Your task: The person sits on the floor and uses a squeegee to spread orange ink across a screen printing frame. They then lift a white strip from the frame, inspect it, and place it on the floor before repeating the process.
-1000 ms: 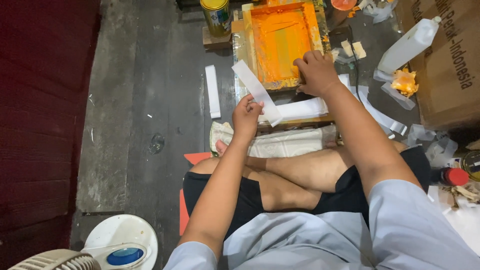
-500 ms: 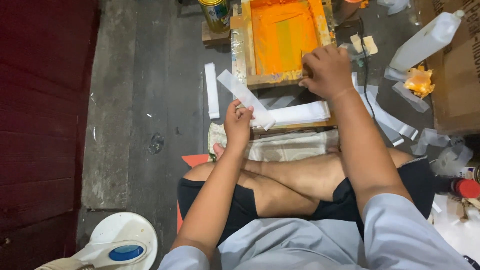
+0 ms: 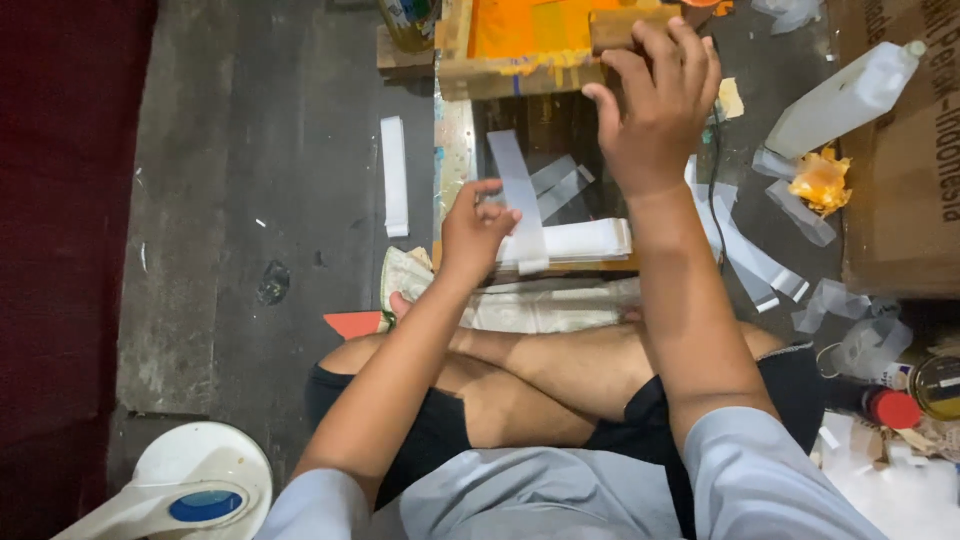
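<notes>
R hand (image 3: 655,95) now grips orange screen frame (image 3: 540,45), raised off the base vs. flat earlier, while L hand (image 3: 478,228) pinches white strip (image 3: 522,200) beneath it, so printed piece is reachable.

A white strip (image 3: 394,176) is laid flat on the grey floor (image 3: 250,180), well left of the work. A white bottle (image 3: 845,98) is leaned against a cardboard box (image 3: 900,190), with an orange rag (image 3: 820,182) just beside it. A red cap (image 3: 893,408) and a tin (image 3: 938,385) are seen at right. A fan base (image 3: 190,490) is set at bottom left.
</notes>
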